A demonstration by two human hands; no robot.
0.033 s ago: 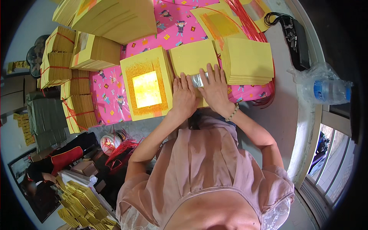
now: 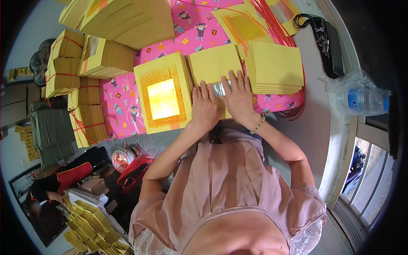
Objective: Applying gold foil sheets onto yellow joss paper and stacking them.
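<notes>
Both my hands lie flat, fingers spread, on a yellow paper stack (image 2: 211, 63) in front of me. My left hand (image 2: 204, 106) presses the stack's near left part. My right hand (image 2: 239, 97), with a bead bracelet at the wrist, rests beside it. Between the two hands a small silver foil square (image 2: 221, 88) shows on the top sheet, with fingertips of both hands touching it. Neither hand grips anything. To the left lies a stack whose top sheet carries an orange frame and a gold square (image 2: 163, 98).
A pink patterned cloth (image 2: 123, 110) covers the work surface. A thick stack of plain yellow sheets (image 2: 275, 67) sits right of my hands, with red strings (image 2: 276, 23) behind it. Tied paper bundles (image 2: 63, 68) pile at the left. A plastic water bottle (image 2: 361, 101) lies at the right.
</notes>
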